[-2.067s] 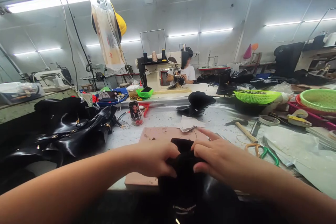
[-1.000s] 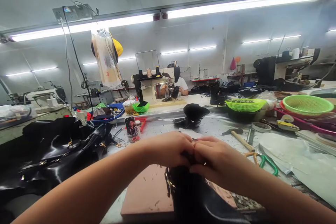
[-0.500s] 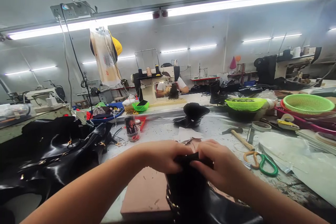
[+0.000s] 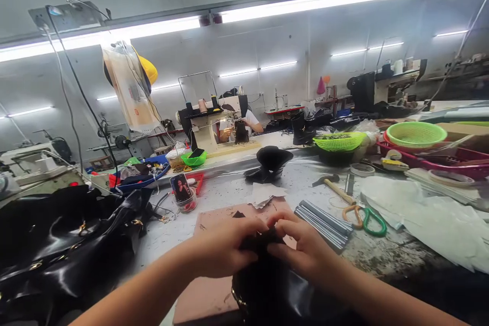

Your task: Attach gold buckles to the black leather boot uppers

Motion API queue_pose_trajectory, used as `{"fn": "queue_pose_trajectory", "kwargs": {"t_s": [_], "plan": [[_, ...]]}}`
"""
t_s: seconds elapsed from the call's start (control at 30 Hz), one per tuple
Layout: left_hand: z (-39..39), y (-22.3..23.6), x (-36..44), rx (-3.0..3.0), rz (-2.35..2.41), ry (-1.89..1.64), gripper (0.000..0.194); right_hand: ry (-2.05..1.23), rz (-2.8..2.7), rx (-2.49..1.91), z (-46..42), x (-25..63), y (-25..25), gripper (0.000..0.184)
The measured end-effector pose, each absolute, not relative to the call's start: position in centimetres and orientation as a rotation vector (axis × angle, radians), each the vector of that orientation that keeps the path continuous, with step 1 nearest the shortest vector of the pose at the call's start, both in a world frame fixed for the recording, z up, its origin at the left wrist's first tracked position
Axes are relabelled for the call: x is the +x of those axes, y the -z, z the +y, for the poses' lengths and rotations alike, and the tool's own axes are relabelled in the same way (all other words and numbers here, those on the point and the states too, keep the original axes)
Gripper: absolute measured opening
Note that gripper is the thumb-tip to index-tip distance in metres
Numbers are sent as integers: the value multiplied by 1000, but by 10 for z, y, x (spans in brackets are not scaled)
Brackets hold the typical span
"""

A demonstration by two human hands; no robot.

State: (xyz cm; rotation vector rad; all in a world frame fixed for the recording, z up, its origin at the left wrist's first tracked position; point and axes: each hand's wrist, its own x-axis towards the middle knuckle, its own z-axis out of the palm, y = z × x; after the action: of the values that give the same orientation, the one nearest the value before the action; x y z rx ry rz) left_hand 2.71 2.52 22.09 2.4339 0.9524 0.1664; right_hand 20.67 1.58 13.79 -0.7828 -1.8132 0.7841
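Note:
A black boot upper (image 4: 263,285) with gold-coloured hardware on its left side stands in front of me, over a pinkish board (image 4: 206,295). My left hand (image 4: 233,242) pinches the upper's top edge from the left. From the right, my right hand (image 4: 292,237) grips the same edge, thumb towards me, and the two hands nearly meet. The lower part of the upper runs out of view at the bottom. Beyond my hands lie a torn whitish sheet (image 4: 265,193) and another black boot piece (image 4: 273,160).
Black shiny boot pieces (image 4: 69,254) are heaped at the left. Dark strips (image 4: 324,224), a hammer (image 4: 336,188), scissors (image 4: 374,221) and white sheets (image 4: 424,214) lie on the right. A phone (image 4: 181,187) leans on a jar. Across the table, a person (image 4: 252,121) sits behind a sewing machine (image 4: 202,132).
The view has swung right, so the surroundings appear further left. My hands keep hold of the upper's top edge and have shifted their fingers slightly. The dark strips are now more exposed.

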Motion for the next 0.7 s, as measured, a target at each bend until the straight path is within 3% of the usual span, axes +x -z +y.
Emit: {"fn": "queue_pose_trajectory", "kwargs": {"t_s": [0.13,0.33,0.47,0.5,0.6,0.7], "plan": [[22,-214,32,2464,1001,-426,5,-784,-1753,-837,16,204,-135,18],[24,-198,30,2358,924,-627,7,-875,-1737,-965,18,207,-139,28],[24,-201,31,2328,965,-604,5,-526,-1988,-825,16,213,-146,3],[24,-203,32,2294,988,-569,2,-401,-2005,-816,15,214,-147,8],[22,-210,34,2335,991,-275,17,-68,-2022,-753,12,216,-145,9],[17,-210,36,2483,910,-66,13,25,-2106,-583,9,217,-139,12]]}}
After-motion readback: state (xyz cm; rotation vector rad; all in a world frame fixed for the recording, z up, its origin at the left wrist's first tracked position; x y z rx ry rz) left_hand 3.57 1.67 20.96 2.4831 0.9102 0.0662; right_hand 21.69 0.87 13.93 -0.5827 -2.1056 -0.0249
